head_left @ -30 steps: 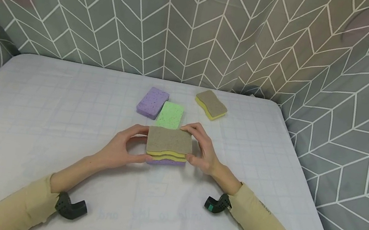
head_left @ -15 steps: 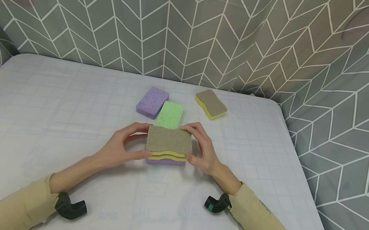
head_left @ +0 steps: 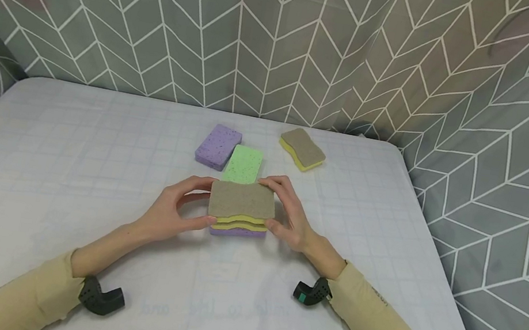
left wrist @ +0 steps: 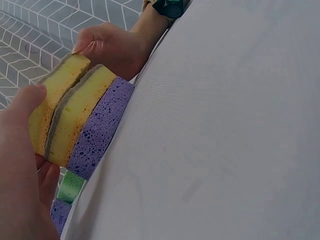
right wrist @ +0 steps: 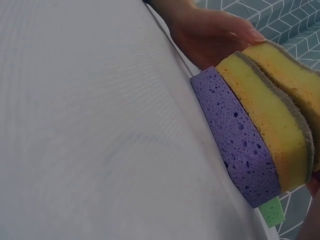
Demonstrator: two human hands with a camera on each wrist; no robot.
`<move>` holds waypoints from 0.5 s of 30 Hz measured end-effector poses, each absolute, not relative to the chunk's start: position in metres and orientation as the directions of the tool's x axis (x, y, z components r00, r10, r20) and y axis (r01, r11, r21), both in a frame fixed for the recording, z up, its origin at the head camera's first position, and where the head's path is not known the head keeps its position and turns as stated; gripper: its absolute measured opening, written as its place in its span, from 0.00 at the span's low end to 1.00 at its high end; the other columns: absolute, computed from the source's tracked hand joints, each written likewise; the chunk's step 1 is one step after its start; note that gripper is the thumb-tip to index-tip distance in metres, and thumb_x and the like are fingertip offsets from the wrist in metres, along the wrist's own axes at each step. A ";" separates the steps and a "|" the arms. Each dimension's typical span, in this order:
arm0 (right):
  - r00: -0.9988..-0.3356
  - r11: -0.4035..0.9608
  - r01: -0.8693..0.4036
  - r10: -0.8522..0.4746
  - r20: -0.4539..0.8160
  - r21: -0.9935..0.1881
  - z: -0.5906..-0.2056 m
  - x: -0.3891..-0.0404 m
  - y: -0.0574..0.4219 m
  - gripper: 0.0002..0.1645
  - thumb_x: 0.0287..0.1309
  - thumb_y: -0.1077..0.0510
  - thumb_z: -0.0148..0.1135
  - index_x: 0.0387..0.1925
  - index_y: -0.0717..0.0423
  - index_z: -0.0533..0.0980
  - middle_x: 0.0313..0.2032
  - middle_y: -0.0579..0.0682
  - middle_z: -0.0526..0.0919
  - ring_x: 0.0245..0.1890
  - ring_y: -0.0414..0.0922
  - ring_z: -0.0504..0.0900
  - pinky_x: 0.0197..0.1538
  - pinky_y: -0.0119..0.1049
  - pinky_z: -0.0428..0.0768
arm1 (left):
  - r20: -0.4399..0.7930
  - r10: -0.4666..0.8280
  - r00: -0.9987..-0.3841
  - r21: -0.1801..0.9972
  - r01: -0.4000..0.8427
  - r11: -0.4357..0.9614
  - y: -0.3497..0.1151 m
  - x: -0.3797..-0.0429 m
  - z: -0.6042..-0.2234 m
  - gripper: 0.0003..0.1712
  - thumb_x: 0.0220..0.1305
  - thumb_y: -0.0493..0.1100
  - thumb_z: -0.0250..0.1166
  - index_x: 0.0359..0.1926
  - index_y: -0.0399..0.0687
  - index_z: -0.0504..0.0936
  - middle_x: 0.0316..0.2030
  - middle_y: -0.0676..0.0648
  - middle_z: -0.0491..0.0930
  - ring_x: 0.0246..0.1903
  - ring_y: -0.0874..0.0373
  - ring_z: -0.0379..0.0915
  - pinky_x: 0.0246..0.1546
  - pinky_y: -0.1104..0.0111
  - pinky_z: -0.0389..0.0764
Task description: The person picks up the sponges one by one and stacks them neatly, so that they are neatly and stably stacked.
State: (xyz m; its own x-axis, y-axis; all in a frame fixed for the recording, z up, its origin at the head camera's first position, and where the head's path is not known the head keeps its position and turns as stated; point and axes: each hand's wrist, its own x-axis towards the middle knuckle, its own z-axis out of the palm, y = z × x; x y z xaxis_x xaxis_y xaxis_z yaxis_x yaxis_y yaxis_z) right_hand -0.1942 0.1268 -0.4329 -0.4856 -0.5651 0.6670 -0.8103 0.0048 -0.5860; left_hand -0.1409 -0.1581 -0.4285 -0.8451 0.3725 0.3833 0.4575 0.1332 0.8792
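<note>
Three sponges are stacked at mid-table. A purple sponge (head_left: pixel 238 233) forms the bottom. On it lies a yellow scrub sponge (left wrist: pixel 82 112) with a grey-brown scouring side up, and over that a second scrub sponge (head_left: pixel 242 201), also scouring side up. My left hand (head_left: pixel 170 207) holds the top sponge at its left end, thumb at the front corner and fingers behind. At the other end my right hand (head_left: pixel 294 219) grips it the same way. Both wrist views show a narrow dark gap between the two scrub sponges, wider toward one side.
Just behind the stack lies a green sponge (head_left: pixel 244 164), with another purple sponge (head_left: pixel 218 147) beside it to the left. A third scrub sponge (head_left: pixel 302 149) sits farther back on the right. A white cloth (head_left: pixel 61 154) covers the table; patterned curtains (head_left: pixel 257 35) surround it.
The top scrub sponge has shifted very slightly left over the stack. The left thumb has drawn back a little from the front of the stack; both hands still hold the sponge.
</note>
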 end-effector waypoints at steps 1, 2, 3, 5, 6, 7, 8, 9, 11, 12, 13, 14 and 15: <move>-0.482 0.004 -0.813 -0.563 0.671 -0.582 -0.433 -0.194 0.127 0.47 0.65 0.33 0.48 0.64 0.70 0.67 0.58 0.63 0.70 0.58 0.52 0.69 0.64 0.41 0.69 | 0.383 0.373 -0.845 0.879 0.458 0.135 -0.158 -0.141 -0.428 0.40 0.51 0.32 0.77 0.66 0.47 0.73 0.59 0.47 0.76 0.61 0.58 0.71 0.63 0.59 0.77; -0.480 0.005 -0.816 -0.562 0.674 -0.578 -0.433 -0.194 0.126 0.46 0.65 0.33 0.48 0.65 0.70 0.67 0.58 0.63 0.70 0.58 0.52 0.69 0.64 0.41 0.69 | 0.382 0.373 -0.846 0.879 0.457 0.136 -0.158 -0.141 -0.428 0.40 0.51 0.32 0.76 0.66 0.47 0.73 0.59 0.47 0.76 0.61 0.58 0.71 0.63 0.59 0.77; -0.478 0.005 -0.819 -0.560 0.677 -0.574 -0.432 -0.194 0.126 0.46 0.65 0.33 0.47 0.65 0.70 0.67 0.58 0.63 0.70 0.58 0.53 0.69 0.64 0.41 0.69 | 0.381 0.374 -0.846 0.879 0.457 0.138 -0.158 -0.141 -0.429 0.40 0.51 0.32 0.76 0.66 0.46 0.73 0.59 0.47 0.76 0.61 0.58 0.71 0.63 0.59 0.77; -0.482 0.013 -0.823 -0.545 0.686 -0.568 -0.433 -0.195 0.127 0.44 0.66 0.35 0.45 0.64 0.69 0.68 0.57 0.62 0.71 0.56 0.53 0.70 0.63 0.40 0.70 | 0.382 0.375 -0.845 0.880 0.456 0.133 -0.158 -0.140 -0.429 0.40 0.51 0.31 0.76 0.66 0.46 0.73 0.59 0.47 0.76 0.61 0.58 0.71 0.63 0.59 0.77; -0.486 0.019 -0.824 -0.536 0.690 -0.566 -0.433 -0.195 0.127 0.42 0.67 0.36 0.45 0.63 0.69 0.70 0.56 0.62 0.72 0.56 0.53 0.71 0.63 0.39 0.70 | 0.384 0.376 -0.843 0.879 0.458 0.130 -0.158 -0.140 -0.429 0.40 0.51 0.31 0.76 0.66 0.46 0.73 0.59 0.46 0.76 0.61 0.58 0.71 0.63 0.59 0.77; -0.492 0.028 -0.826 -0.524 0.695 -0.563 -0.433 -0.195 0.127 0.41 0.68 0.37 0.44 0.62 0.69 0.71 0.55 0.62 0.73 0.55 0.53 0.72 0.63 0.39 0.70 | 0.387 0.375 -0.842 0.879 0.460 0.125 -0.158 -0.140 -0.428 0.40 0.50 0.31 0.76 0.65 0.45 0.73 0.58 0.46 0.76 0.61 0.58 0.71 0.63 0.59 0.77; -0.500 0.040 -0.826 -0.510 0.700 -0.562 -0.433 -0.195 0.128 0.39 0.69 0.39 0.43 0.61 0.69 0.72 0.54 0.62 0.74 0.55 0.53 0.72 0.63 0.39 0.71 | 0.391 0.374 -0.841 0.878 0.462 0.121 -0.158 -0.140 -0.429 0.40 0.50 0.30 0.76 0.65 0.45 0.73 0.58 0.46 0.77 0.60 0.58 0.72 0.63 0.59 0.77; -0.509 0.051 -0.826 -0.495 0.704 -0.561 -0.434 -0.195 0.128 0.37 0.69 0.41 0.42 0.60 0.69 0.73 0.53 0.62 0.74 0.54 0.53 0.73 0.62 0.38 0.71 | 0.395 0.374 -0.839 0.877 0.466 0.119 -0.158 -0.140 -0.429 0.40 0.50 0.30 0.77 0.65 0.45 0.73 0.58 0.46 0.77 0.60 0.57 0.72 0.63 0.59 0.77; -0.528 0.071 -0.821 -0.469 0.708 -0.566 -0.434 -0.196 0.129 0.32 0.70 0.46 0.41 0.58 0.68 0.74 0.51 0.61 0.75 0.53 0.53 0.74 0.62 0.37 0.73 | 0.404 0.373 -0.835 0.874 0.473 0.114 -0.158 -0.140 -0.429 0.40 0.49 0.30 0.77 0.65 0.44 0.73 0.58 0.46 0.77 0.60 0.57 0.72 0.63 0.58 0.77; -0.536 0.076 -0.819 -0.458 0.709 -0.569 -0.434 -0.196 0.129 0.30 0.70 0.49 0.41 0.58 0.68 0.75 0.51 0.61 0.76 0.52 0.53 0.75 0.61 0.37 0.73 | 0.407 0.373 -0.834 0.872 0.476 0.113 -0.158 -0.141 -0.429 0.40 0.49 0.30 0.77 0.65 0.44 0.73 0.58 0.46 0.77 0.60 0.57 0.72 0.63 0.58 0.78; -0.544 0.083 -0.815 -0.448 0.709 -0.573 -0.435 -0.197 0.129 0.28 0.70 0.52 0.41 0.58 0.67 0.75 0.50 0.61 0.76 0.52 0.53 0.75 0.61 0.37 0.74 | 0.409 0.372 -0.833 0.871 0.478 0.112 -0.158 -0.141 -0.430 0.40 0.49 0.29 0.77 0.64 0.44 0.73 0.57 0.45 0.77 0.60 0.57 0.72 0.63 0.58 0.78; -0.551 0.086 -0.812 -0.441 0.709 -0.578 -0.435 -0.197 0.129 0.27 0.69 0.55 0.40 0.57 0.67 0.75 0.50 0.61 0.76 0.51 0.53 0.76 0.61 0.37 0.74 | 0.410 0.372 -0.833 0.871 0.479 0.112 -0.158 -0.141 -0.430 0.40 0.49 0.29 0.77 0.64 0.44 0.73 0.57 0.45 0.77 0.60 0.57 0.72 0.63 0.58 0.78; -0.557 0.090 -0.809 -0.435 0.707 -0.582 -0.435 -0.197 0.129 0.26 0.70 0.56 0.40 0.57 0.67 0.75 0.49 0.61 0.77 0.51 0.53 0.76 0.61 0.37 0.75 | 0.410 0.371 -0.833 0.871 0.479 0.112 -0.157 -0.141 -0.430 0.40 0.49 0.29 0.77 0.64 0.44 0.73 0.57 0.45 0.77 0.60 0.57 0.72 0.63 0.59 0.78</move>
State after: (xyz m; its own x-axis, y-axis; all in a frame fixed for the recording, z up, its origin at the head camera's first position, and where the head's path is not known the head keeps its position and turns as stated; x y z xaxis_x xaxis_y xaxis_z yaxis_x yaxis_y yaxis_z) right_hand -0.1972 0.1290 -0.4349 -0.5571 -0.4350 0.7074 -0.8085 0.0897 -0.5816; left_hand -0.1411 -0.1574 -0.4299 -0.8330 0.3714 0.4101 0.4785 0.1117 0.8709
